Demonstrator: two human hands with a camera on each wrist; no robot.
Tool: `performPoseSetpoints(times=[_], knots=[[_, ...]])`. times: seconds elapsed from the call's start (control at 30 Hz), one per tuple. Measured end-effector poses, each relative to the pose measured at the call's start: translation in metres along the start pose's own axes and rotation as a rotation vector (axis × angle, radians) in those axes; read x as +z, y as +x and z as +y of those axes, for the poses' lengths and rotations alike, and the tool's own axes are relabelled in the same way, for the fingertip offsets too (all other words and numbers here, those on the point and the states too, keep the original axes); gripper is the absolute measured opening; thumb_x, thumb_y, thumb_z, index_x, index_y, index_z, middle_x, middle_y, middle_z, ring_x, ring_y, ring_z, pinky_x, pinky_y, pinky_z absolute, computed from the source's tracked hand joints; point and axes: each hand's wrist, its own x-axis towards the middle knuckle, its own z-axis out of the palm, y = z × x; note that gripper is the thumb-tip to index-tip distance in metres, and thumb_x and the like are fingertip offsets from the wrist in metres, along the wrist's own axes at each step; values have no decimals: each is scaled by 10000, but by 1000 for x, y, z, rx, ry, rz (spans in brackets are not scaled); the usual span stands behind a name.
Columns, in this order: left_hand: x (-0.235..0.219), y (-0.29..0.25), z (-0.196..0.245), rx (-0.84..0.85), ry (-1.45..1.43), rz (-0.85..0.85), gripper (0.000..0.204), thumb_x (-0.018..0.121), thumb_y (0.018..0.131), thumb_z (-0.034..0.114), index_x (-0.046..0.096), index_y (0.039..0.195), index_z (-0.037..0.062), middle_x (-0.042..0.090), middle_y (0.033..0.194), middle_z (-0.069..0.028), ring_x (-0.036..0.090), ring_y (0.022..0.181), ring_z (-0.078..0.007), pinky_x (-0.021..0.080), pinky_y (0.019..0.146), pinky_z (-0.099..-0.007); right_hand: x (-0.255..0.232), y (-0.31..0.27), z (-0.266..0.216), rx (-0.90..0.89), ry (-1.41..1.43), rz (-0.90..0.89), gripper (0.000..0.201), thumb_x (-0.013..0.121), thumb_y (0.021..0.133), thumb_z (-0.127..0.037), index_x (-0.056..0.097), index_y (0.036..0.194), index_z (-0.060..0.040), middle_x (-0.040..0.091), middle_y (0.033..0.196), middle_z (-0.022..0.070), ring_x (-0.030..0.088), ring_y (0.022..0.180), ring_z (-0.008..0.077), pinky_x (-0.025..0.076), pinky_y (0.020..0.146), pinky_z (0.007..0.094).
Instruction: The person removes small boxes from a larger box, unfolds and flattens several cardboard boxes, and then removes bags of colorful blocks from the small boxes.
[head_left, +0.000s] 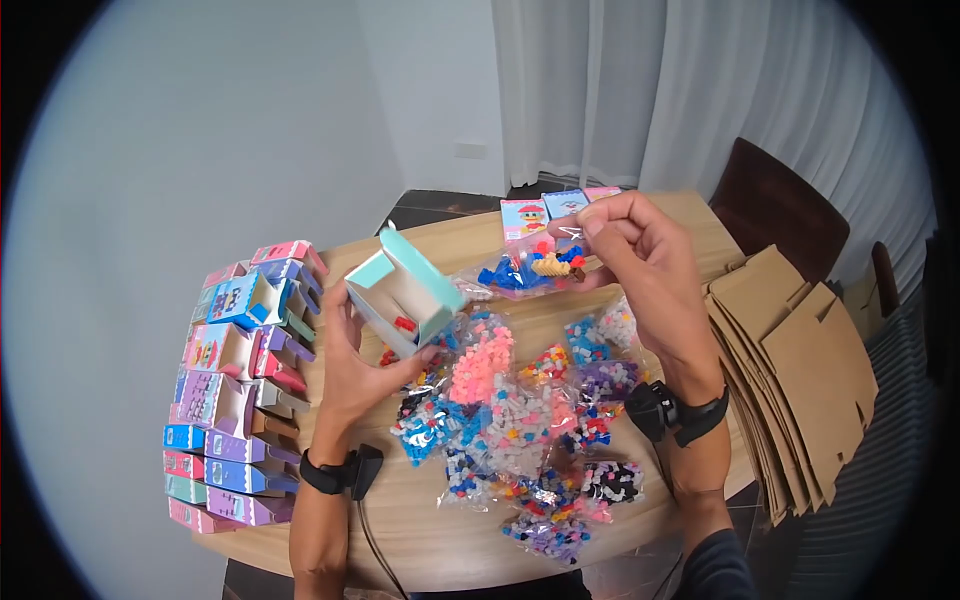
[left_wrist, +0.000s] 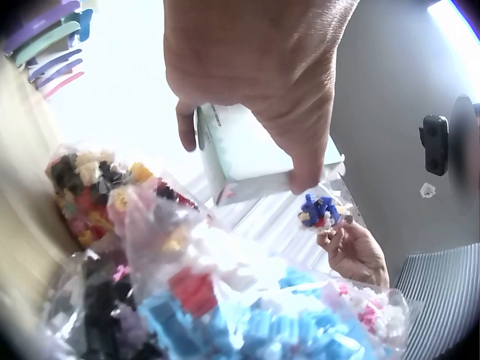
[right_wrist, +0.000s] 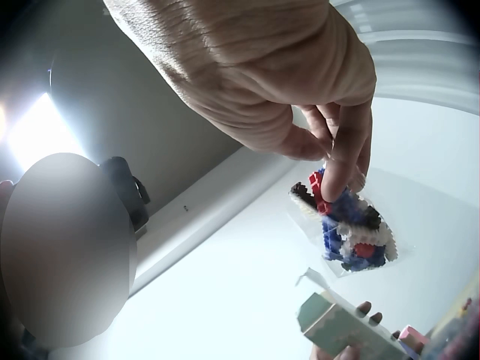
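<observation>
My left hand grips a small mint-green cardboard box, fingers on one side and thumb on the other. The box is tilted with its open top towards me, and a small red piece lies inside. Up and to the right, my right hand pinches a clear plastic bag between thumb and fingers. Blue, red and tan toy bricks fill the bag, which hangs beside the box's open flap. The right wrist view shows the bag dangling under the fingertips, with the box below it.
Several bags of coloured bricks are heaped mid-table. Rows of small open boxes line the left edge. Printed boxes lie at the back. Flattened brown cartons stand stacked at the right, near a dark chair.
</observation>
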Motion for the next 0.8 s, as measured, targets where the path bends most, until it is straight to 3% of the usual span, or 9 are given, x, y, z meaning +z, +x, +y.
performPoseSetpoints(times=[0.07,0.1,0.2,0.4,0.5,0.6,0.7,0.77,0.8], knots=[[-10,0,11,-158,-180,-240,1075,957,632,139,352,1516,47,424,1526,-141,428,1456,-279,397,1172,-435,-2,3,6,25,63,18,172,586,1065,-144,620,1119,16,747,1088,157,709,916,124,618,729,262],[-11,4,20,-156,-185,-243,1075,957,632,139,352,1516,47,424,1526,-141,428,1456,-279,397,1172,-435,-4,4,7,24,59,23,172,586,1065,-144,620,1119,16,747,1088,157,709,916,124,618,729,262],[-9,13,32,48,-269,-505,1078,944,571,120,435,1520,95,288,1678,-188,297,1559,-349,375,1193,-489,-3,5,11,94,45,13,169,579,1066,-147,602,1128,9,744,1099,162,717,925,139,631,742,278],[2,10,39,-19,-296,-585,1011,926,567,100,498,1482,139,245,1705,-185,240,1580,-364,366,1195,-490,25,-6,17,182,194,-115,195,566,1072,-166,576,1157,9,743,1108,169,731,966,173,639,777,303],[0,11,40,-42,-272,-605,1000,924,573,94,500,1477,138,275,1690,-169,258,1574,-347,376,1189,-485,29,-8,16,165,119,-157,243,569,1077,-192,561,1200,16,733,1167,168,729,981,176,638,798,313],[1,9,38,-122,-280,-575,1007,923,574,88,492,1482,139,287,1681,-157,272,1569,-328,389,1185,-484,29,-7,14,135,132,-178,375,575,1082,-235,521,1335,37,704,1256,172,722,1022,184,632,826,309],[0,10,35,-125,-373,-546,1019,923,571,81,482,1488,141,284,1682,-146,277,1567,-318,397,1184,-483,27,-9,18,71,138,-277,520,675,1029,-184,477,1467,15,678,1315,168,710,1053,181,625,852,301],[-1,10,34,-171,-403,-564,1029,921,570,78,473,1494,143,279,1684,-140,278,1566,-312,396,1186,-484,25,-9,21,-157,-113,-358,660,770,942,-85,465,1524,-30,677,1325,162,700,1046,166,617,861,295],[0,9,33,-170,-404,-566,1029,921,570,78,473,1494,143,279,1684,-140,278,1566,-312,396,1186,-484,25,-10,21,-157,-114,-356,660,770,942,-85,465,1524,-30,677,1325,162,700,1046,166,617,861,295]])
